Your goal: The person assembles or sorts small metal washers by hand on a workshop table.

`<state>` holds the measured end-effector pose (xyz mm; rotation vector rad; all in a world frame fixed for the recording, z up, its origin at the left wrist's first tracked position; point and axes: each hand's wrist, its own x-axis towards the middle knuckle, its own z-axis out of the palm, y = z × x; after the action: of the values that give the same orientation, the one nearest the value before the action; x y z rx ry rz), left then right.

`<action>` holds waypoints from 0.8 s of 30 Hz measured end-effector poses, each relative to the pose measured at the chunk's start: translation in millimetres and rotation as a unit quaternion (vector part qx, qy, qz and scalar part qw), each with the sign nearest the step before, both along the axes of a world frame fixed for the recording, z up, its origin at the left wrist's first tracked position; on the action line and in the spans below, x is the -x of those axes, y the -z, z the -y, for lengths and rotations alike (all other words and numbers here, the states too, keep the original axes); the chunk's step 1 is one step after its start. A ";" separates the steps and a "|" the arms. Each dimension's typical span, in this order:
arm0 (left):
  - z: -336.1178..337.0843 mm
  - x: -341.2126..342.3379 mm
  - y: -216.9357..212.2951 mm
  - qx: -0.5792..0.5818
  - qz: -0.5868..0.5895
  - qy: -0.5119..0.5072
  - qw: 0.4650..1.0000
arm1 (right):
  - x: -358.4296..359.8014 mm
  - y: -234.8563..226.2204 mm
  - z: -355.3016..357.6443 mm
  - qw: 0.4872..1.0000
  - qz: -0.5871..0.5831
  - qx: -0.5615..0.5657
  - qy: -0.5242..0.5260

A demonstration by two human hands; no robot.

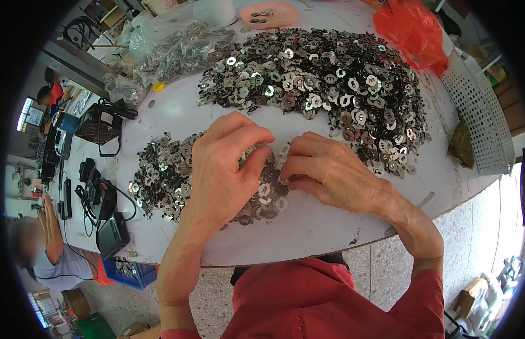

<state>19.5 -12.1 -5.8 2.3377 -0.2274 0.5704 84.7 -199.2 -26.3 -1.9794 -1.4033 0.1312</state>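
Observation:
Both my hands work over a smaller pile of small round metal pieces with slotted centres (161, 164) on the white table. My left hand (226, 164) is above this pile, its thumb and forefinger curled toward each other in a pinch. Whatever sits between those fingertips is hidden or too small to name. At the pile's right edge, my right hand (336, 172) has its fingertips pressed together, near some loose metal pieces (266, 192); I cannot make out what they grip. Beyond my hands spreads a much larger heap of similar metal pieces with dark parts (330, 79).
Clear plastic bags of metal parts (189, 48) lie far left, near a pink tray (271, 14). A red plastic bag (412, 34) and a white perforated basket (480, 113) stand right. Black power adapters with cords (101, 198) lie left. Other people sit farther left.

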 end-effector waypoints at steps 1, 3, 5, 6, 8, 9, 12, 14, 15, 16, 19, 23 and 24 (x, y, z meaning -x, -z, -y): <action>0.1 -0.2 -0.1 -0.001 -0.001 0.001 1.000 | 0.0 0.6 -0.3 1.000 0.002 -0.009 -0.002; 1.1 0.2 -0.9 0.000 -0.006 0.003 1.000 | -1.4 -1.3 0.2 1.000 -0.006 -0.023 -0.002; 1.7 0.3 -1.3 0.001 -0.011 0.006 1.000 | -3.9 -2.3 0.4 0.999 -0.013 -0.036 0.000; 1.2 0.5 -1.2 -0.001 -0.011 0.009 1.000 | -5.8 -2.5 0.0 0.998 -0.050 -0.043 0.010; 0.6 1.3 -1.9 -0.005 -0.011 0.012 1.000 | -8.7 -4.8 0.1 0.995 -0.086 -0.050 0.020; 0.6 1.6 -1.9 0.012 -0.023 0.019 0.999 | -10.1 -7.8 1.2 0.977 -0.206 -0.044 0.042; 0.2 2.6 -4.4 0.035 -0.047 0.036 0.998 | -15.6 -17.0 4.6 0.919 -0.386 -0.043 0.069; 0.7 3.2 -6.6 0.041 -0.059 0.046 0.996 | -16.9 -19.9 5.9 0.889 -0.449 -0.047 0.075; 1.5 3.0 -7.2 0.060 -0.076 0.059 0.994 | -17.3 -20.1 6.5 0.877 -0.470 -0.058 0.083; 2.3 2.8 -7.8 0.079 -0.093 0.072 0.990 | -17.6 -20.4 7.0 0.863 -0.492 -0.068 0.091; 2.6 4.1 -7.4 0.128 -0.105 0.091 0.982 | -17.0 -20.2 6.2 0.843 -0.523 -0.088 0.086; 5.0 4.6 -6.2 0.155 -0.128 0.098 0.975 | -16.4 -22.4 6.4 0.834 -0.539 -0.086 0.081; 4.7 4.6 -4.1 0.159 -0.123 0.099 0.974 | -16.2 -22.1 5.8 0.833 -0.540 -0.084 0.083</action>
<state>14.9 -16.8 -1.7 2.0197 -0.2320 0.1977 100.9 -204.9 -4.2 -1.4186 -0.4633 0.8637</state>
